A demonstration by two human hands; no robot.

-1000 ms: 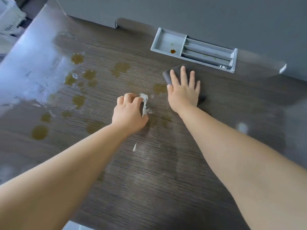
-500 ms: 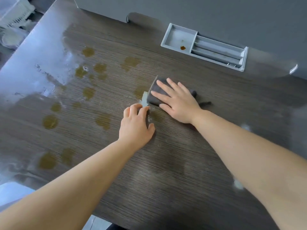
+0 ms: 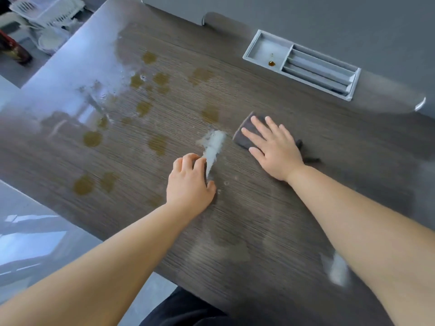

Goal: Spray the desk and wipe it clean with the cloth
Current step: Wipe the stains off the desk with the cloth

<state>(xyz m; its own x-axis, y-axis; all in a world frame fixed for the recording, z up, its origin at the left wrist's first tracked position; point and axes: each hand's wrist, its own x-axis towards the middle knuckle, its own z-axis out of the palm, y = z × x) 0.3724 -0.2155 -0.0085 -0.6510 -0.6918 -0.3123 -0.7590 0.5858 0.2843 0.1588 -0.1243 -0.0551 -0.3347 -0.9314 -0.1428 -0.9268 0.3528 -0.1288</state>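
Observation:
On the dark wood-grain desk (image 3: 259,220), my right hand (image 3: 273,149) presses flat, fingers spread, on a dark grey cloth (image 3: 244,135) at centre right. Only the cloth's left corner and a bit of its right edge show past the hand. My left hand (image 3: 190,184) rests on the desk to the cloth's left with its fingers curled; nothing is visible in it. A white foam streak (image 3: 214,147) lies between the two hands, touching the left fingertips. Several brown stains (image 3: 93,138) dot the left half of the desk.
A grey recessed tray (image 3: 329,74) sits at the desk's back edge with a brown drop (image 3: 271,64) in it. A second foam patch (image 3: 336,271) lies by my right forearm. White baskets (image 3: 47,12) and a dark red bottle (image 3: 11,48) stand on the floor beyond the left edge.
My right hand has slid the cloth to the right, away from my left hand, and a longer foam streak now shows between them. The left hand stays curled in about the same spot.

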